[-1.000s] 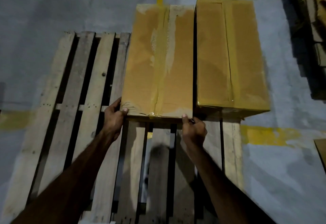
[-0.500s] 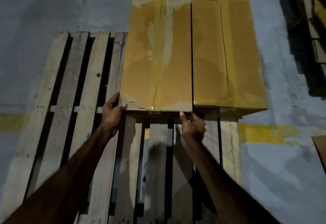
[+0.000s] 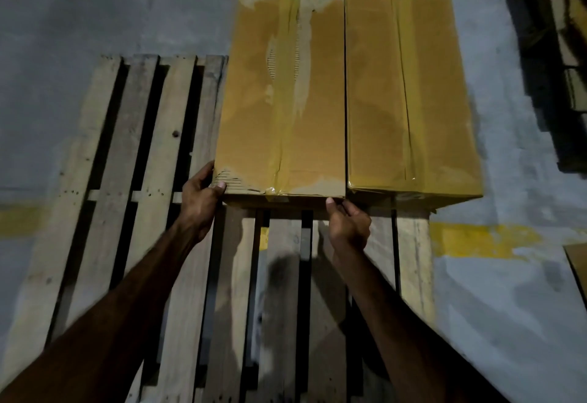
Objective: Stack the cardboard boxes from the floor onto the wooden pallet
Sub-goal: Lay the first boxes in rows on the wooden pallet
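Note:
Two long taped cardboard boxes lie side by side on the far right part of the wooden pallet. The left box has torn tape along its top seam; the right box touches its side. My left hand grips the left box's near left corner, thumb on the top edge. My right hand is at the box's near right corner, thumb against the front edge and fingers curled below it.
Grey concrete floor with yellow painted lines surrounds the pallet. A corner of another cardboard box shows at the right edge. Dark stacked items stand at the far right. The pallet's left and near slats are bare.
The left box has slid a little farther from me and closed the gap against the right box. Both hands have stayed at its near corners.

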Available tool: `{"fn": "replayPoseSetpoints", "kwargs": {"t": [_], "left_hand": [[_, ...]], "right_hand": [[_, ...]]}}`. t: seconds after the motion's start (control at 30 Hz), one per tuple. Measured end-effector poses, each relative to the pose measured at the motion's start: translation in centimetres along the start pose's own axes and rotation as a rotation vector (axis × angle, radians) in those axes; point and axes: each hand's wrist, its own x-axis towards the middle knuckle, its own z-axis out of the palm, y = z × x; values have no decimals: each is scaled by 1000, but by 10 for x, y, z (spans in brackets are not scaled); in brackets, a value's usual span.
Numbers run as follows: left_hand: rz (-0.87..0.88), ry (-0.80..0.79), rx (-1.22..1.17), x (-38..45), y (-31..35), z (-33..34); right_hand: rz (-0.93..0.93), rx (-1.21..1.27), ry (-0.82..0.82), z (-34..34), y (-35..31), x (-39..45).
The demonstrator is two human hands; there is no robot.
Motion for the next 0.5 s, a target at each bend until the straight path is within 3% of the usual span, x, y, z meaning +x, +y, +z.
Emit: {"fn": "replayPoseSetpoints", "kwargs": {"t": [0.5], "left_hand": [[3, -5, 9, 8, 2, 1]], "right_hand": [[90, 155, 17, 13, -2, 8]]}}
